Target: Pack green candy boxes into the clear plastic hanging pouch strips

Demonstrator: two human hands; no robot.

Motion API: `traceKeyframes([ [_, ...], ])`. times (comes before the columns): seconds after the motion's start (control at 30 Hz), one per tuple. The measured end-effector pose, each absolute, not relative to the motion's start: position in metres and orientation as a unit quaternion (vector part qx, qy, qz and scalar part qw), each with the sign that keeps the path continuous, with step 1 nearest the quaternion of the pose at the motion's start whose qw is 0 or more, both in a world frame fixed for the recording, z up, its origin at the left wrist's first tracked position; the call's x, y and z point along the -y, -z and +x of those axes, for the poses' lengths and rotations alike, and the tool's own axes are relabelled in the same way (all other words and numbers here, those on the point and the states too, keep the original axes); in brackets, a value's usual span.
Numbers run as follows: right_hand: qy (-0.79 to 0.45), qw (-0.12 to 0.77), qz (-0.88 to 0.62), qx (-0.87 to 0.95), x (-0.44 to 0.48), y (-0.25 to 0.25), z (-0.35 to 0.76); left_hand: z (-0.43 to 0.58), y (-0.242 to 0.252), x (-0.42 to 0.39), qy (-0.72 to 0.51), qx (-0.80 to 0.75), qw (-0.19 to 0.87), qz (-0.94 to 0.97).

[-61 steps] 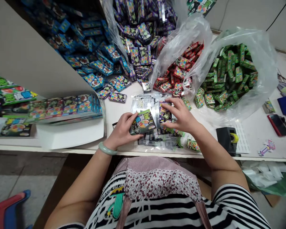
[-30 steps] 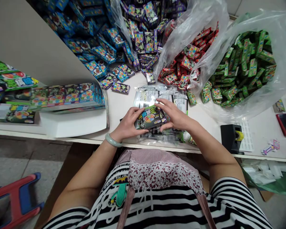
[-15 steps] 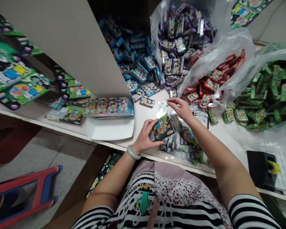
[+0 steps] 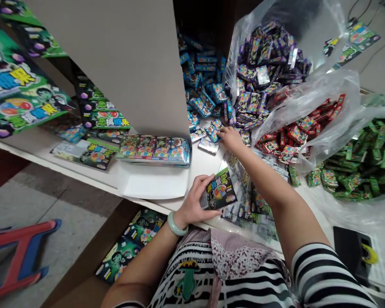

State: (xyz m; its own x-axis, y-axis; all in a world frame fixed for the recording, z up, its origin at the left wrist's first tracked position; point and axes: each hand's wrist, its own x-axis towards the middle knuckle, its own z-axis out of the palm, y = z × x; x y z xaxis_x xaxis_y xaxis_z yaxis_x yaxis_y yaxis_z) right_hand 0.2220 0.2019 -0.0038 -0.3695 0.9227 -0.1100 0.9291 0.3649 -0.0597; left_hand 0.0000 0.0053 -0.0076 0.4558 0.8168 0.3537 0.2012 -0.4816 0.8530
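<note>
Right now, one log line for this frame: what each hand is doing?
left hand: holds green packet at table edge | right hand: reaching, on small blue boxes | stack of clear bags: under forearm

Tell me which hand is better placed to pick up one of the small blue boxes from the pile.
Right. The right hand is stretched out with its fingertips already at the small blue boxes. The left hand is near the table edge, gripping a green-and-black printed packet, so it is occupied.

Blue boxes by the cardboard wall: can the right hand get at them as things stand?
Probably yes. The right hand is stretched out with its fingertips at the loose blue boxes spilled on the table, and nothing lies between; actual contact is unclear.
</note>
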Motion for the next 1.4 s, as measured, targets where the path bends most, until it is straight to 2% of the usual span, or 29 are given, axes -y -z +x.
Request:
traceKeyframes([
  [0.53,0.122,0.029,0.716,-0.686,-0.184,-0.013,0.178,0.001,0.01,-0.007,-0.366,-0.37,0.373,0.768],
  [0.73,0.169,-0.068,0.652,-0.736,-0.169,-0.016,0.222,-0.002,0.011,-0.007,-0.378,-0.372,0.363,0.766],
  [0.87,0.187,-0.154,0.575,-0.782,-0.111,-0.025,0.287,-0.007,0.013,-0.009,-0.397,-0.386,0.349,0.756],
  [0.93,0.196,-0.153,0.533,-0.809,-0.073,-0.028,0.32,-0.007,0.016,-0.012,-0.399,-0.389,0.346,0.755],
  [1.07,0.215,-0.074,0.459,-0.859,-0.012,-0.028,0.362,0.003,0.018,-0.019,-0.391,-0.388,0.346,0.76],
  [1.13,0.192,-0.067,0.484,-0.851,0.007,-0.025,0.373,0.009,0.016,-0.021,-0.379,-0.393,0.342,0.765],
  [1.27,0.104,-0.134,0.659,-0.733,0.035,-0.018,0.368,0.017,0.013,-0.022,-0.342,-0.416,0.323,0.778],
  [1.4,0.095,-0.108,0.774,-0.617,0.053,-0.004,0.334,0.024,0.009,-0.02,-0.324,-0.41,0.312,0.794],
])
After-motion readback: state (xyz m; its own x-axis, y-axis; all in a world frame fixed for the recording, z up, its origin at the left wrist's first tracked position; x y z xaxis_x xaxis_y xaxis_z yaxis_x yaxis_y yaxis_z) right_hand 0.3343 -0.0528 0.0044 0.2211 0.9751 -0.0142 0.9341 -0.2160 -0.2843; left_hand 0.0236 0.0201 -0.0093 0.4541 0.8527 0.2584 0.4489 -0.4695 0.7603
